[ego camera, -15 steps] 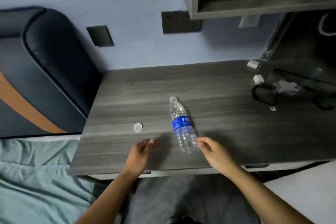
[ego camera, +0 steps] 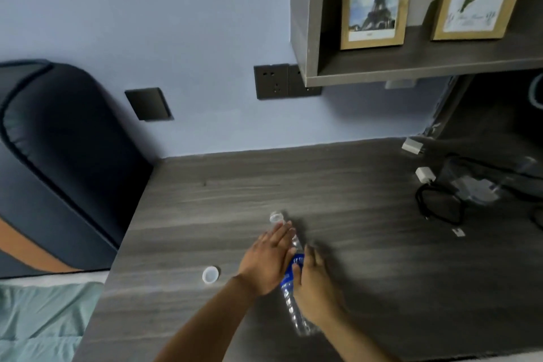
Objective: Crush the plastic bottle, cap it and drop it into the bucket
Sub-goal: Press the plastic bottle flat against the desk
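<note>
A clear plastic bottle (ego camera: 294, 311) with a blue label lies on the grey wooden desk (ego camera: 367, 258), its open mouth pointing away from me. My left hand (ego camera: 266, 258) rests flat over the bottle's neck and shoulder, fingers stretched out. Over the label and middle of the bottle is my right hand (ego camera: 316, 285), blurred, with the thumb on one side and the fingers on the other. The white cap (ego camera: 210, 274) lies loose on the desk to the left of my hands. No bucket is in view.
A black cable coil (ego camera: 440, 206), white chargers (ego camera: 424, 173) and a clear plastic bag sit at the desk's right end. A shelf with framed pictures (ego camera: 374, 0) hangs above. A dark padded headboard (ego camera: 58, 161) and a pale green bed sheet lie to the left.
Both hands have moved forward from the desk's near edge onto the bottle, the left over its neck, the right over its label. The view has tilted upward.
</note>
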Demonstrator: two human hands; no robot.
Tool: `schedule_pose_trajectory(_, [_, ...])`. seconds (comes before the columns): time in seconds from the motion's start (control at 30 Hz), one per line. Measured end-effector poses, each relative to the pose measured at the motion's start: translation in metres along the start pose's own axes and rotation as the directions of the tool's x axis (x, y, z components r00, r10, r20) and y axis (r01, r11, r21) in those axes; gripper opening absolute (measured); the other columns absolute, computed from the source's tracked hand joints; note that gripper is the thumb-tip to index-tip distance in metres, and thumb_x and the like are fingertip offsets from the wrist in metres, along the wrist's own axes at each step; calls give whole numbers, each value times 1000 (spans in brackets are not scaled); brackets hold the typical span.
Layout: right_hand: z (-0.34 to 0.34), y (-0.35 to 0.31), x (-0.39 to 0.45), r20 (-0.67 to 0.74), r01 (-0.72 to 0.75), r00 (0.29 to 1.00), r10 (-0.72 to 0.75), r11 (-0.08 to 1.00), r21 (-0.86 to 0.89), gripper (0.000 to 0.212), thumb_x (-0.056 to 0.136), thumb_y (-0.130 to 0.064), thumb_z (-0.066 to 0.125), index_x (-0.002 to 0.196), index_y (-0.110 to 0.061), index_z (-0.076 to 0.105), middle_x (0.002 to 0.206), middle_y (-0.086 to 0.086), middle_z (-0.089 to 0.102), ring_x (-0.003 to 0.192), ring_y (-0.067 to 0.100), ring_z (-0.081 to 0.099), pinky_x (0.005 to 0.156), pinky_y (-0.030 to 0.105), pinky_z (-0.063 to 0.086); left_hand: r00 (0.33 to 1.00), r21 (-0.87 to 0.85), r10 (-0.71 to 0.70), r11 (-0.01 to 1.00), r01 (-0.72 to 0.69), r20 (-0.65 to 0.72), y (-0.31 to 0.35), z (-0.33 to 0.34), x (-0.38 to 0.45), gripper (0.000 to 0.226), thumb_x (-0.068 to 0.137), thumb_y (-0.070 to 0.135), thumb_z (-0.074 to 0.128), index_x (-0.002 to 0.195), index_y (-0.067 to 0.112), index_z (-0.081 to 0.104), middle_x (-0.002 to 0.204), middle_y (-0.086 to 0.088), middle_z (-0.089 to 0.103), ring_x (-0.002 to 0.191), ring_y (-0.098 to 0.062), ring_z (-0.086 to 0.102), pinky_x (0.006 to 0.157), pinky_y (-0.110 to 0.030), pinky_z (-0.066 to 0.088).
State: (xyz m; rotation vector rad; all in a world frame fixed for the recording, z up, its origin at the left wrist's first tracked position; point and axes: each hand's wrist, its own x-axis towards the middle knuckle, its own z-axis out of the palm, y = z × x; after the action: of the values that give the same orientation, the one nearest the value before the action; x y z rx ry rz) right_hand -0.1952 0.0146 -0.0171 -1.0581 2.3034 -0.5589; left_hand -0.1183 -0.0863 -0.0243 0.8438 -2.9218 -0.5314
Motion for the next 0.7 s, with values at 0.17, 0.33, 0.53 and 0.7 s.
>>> schedule_pose_trajectory(0.17, [20, 4, 9, -4, -38, 999, 38, 998, -41, 56, 97, -32, 30, 147, -14, 12, 153, 4, 24, 136, 19, 33, 108, 31, 36, 997, 134, 75, 988, -78, 26, -15, 26, 8, 49, 96, 44, 11, 137, 29, -10, 153, 9, -9, 135, -5, -27, 113, -22, -14])
schedule_pose_trajectory(0.33, [28, 7, 11, -49, -35, 998, 32, 997, -63, 58, 97, -29, 31, 148, -12, 10, 155, 2, 20, 140, 17, 23, 116, 30, 23, 996, 252, 86, 964, -82, -6, -15, 24, 8, 53, 90, 46, 6, 138, 27, -3, 151, 7, -2, 137, -11, -20, 107, -34, -28])
schedule_pose_trajectory(0.53, [32, 2, 14, -89, -82, 994, 70, 987, -138, 65, 90, -32, 38, 147, -14, 12, 154, 1, 24, 138, 17, 24, 114, 30, 26, 994, 266, 22, 963, -50, 109, -13, 19, 9, 56, 90, 43, 16, 141, 22, 25, 151, 2, 29, 141, -13, 17, 119, -39, 1])
schedule_pose_trajectory(0.7, [25, -8, 14, -216, -130, 973, 87, 972, -194, 53, 68, -28, 62, 112, 2, 64, 104, 14, 70, 93, 27, 68, 74, 33, 58, 979, 215, 124, 964, -158, 164, -16, 16, 26, 56, 96, 44, 13, 146, 18, 11, 158, 1, 8, 145, -15, -7, 117, -31, -9])
